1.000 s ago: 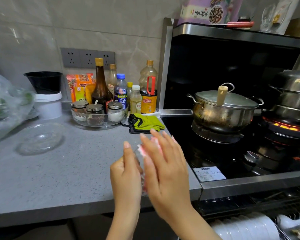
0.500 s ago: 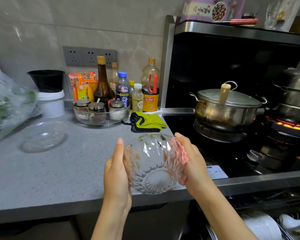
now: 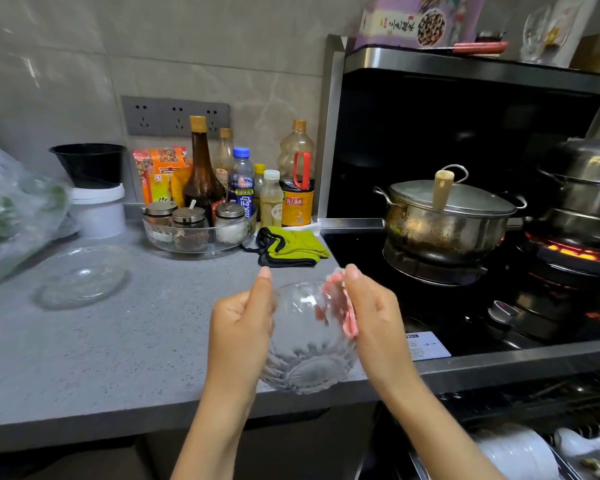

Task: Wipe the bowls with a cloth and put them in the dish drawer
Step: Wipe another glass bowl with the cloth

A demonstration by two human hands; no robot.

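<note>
My left hand [image 3: 241,327] grips the glass bowl [image 3: 309,355] by its left wall, thumb up at the rim, over the front edge of the grey surface [image 3: 101,358]. My right hand [image 3: 374,317] pinches the pink cloth [image 3: 340,306] over the bowl's right rim.

Item count: tabletop [image 3: 118,358] and stove [image 3: 465,306].
Two hands [image 3: 239,327] [image 3: 374,317]; one glass bowl [image 3: 305,355]; one pink cloth [image 3: 340,306]; one glass plate [image 3: 80,277], left; three jars [image 3: 190,220] in one glass tray [image 3: 153,234]; six bottles [image 3: 201,174], far; one green cloth [image 3: 291,245]; two pots [image 3: 444,220], right.
</note>
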